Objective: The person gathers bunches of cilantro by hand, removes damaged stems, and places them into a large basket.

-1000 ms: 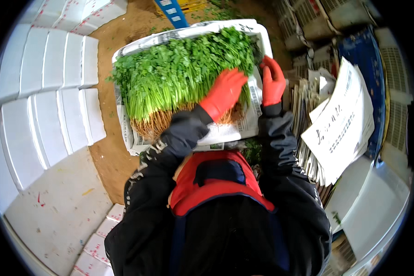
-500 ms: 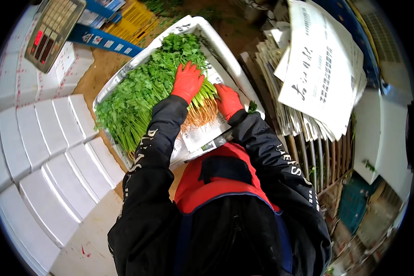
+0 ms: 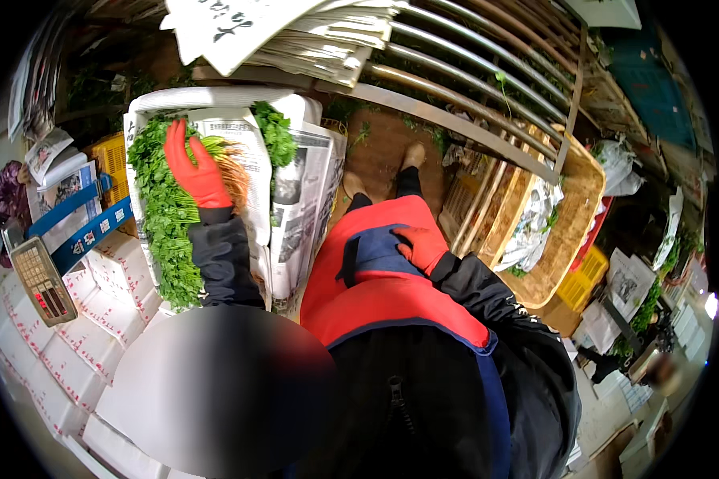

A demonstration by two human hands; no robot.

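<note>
In its red glove, my left hand (image 3: 196,168) lies on the leafy coriander (image 3: 166,227), fingers stretched out and slightly apart. The stems end in brown roots (image 3: 233,182) just right of that hand. A white foam box (image 3: 192,97) lined with newspaper (image 3: 302,211) holds the greens. A smaller coriander clump (image 3: 275,134) rests on the paper at the box's right side. My right hand (image 3: 423,249), also red-gloved, touches the blue pocket area of my red apron (image 3: 399,299). Its fingers are extended and nothing shows in them.
A metal rack (image 3: 455,112) with stacked paper sheets (image 3: 319,40) spans the far side. To the right stands a yellowish tub (image 3: 575,215) with plastic and greens. At left are a scale display (image 3: 44,279) and white boxes (image 3: 96,319). A blurred oval covers the lower left.
My view has turned right, so the box now sits at left. My right hand has left the roots and come back to my apron; my left hand stays on the coriander.
</note>
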